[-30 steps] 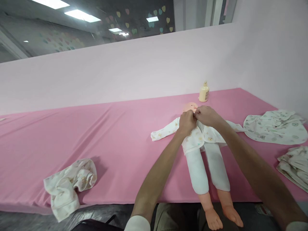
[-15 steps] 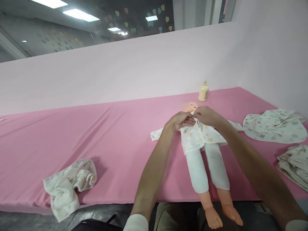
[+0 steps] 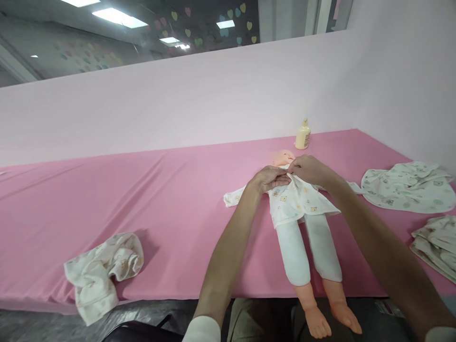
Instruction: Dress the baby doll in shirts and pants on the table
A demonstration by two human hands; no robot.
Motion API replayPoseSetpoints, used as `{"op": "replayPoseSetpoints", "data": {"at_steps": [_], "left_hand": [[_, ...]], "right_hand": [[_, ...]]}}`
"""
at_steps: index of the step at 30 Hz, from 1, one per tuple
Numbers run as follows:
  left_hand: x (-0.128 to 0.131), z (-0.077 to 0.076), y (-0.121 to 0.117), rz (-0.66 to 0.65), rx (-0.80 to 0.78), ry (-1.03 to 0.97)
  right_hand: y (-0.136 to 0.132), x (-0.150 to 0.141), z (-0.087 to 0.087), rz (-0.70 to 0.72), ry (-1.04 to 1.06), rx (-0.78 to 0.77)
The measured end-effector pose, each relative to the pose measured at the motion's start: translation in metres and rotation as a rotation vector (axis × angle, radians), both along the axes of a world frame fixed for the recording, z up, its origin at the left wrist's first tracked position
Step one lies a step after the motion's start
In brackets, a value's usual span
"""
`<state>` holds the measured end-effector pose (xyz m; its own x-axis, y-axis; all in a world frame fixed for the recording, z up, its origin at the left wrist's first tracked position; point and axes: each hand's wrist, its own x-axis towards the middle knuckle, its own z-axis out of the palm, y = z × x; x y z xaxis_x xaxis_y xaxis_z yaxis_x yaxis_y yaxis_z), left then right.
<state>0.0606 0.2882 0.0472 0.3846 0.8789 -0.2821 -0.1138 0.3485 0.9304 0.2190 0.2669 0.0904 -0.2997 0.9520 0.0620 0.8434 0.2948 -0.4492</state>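
Observation:
A baby doll (image 3: pixel 284 157) lies on its back, its feet hanging past the front edge of a pink-covered table (image 3: pixel 192 228). It wears a white printed baby shirt (image 3: pixel 292 204) with long sleeves, and its legs are white cloth down to the shins. At the shirt's neckline, my left hand (image 3: pixel 271 179) pinches the fabric, fingers curled beneath it. My right hand (image 3: pixel 309 169) grips the shirt's front edge close beside the left one, lifting the cloth slightly. The exact fastening between my fingertips is hidden.
Behind the doll's head stands a cream pump bottle (image 3: pixel 302 135). To the right lie a printed white cloth (image 3: pixel 406 187) and a folded cloth stack (image 3: pixel 436 244). A crumpled baby garment (image 3: pixel 105 273) hangs over the front edge at left. A pale wall (image 3: pixel 178 109) borders the back.
Both hands stay at the neckline. The right hand has shifted slightly, and the shirt's right front panel now sits more drawn together over the middle. The view has moved a little.

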Motion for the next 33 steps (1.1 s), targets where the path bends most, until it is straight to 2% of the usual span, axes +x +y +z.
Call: {"op": "replayPoseSetpoints", "data": {"at_steps": [5, 11, 18, 26, 33], "left_hand": [[0.002, 0.004, -0.003, -0.002, 0.030, 0.033], [0.006, 0.009, -0.007, 0.000, 0.072, 0.096], [0.006, 0.010, -0.008, -0.029, 0.121, 0.149], [0.007, 0.007, -0.007, -0.011, 0.071, 0.066], [0.007, 0.006, -0.007, -0.037, 0.114, 0.076]], "right_hand": [[-0.001, -0.001, -0.001, -0.036, 0.049, -0.009], [-0.002, -0.004, -0.002, -0.034, -0.049, 0.064], [-0.001, -0.005, -0.005, -0.007, -0.057, 0.099], [-0.003, -0.005, -0.003, 0.012, -0.116, 0.090], [-0.003, -0.011, -0.008, -0.102, -0.154, 0.080]]}}
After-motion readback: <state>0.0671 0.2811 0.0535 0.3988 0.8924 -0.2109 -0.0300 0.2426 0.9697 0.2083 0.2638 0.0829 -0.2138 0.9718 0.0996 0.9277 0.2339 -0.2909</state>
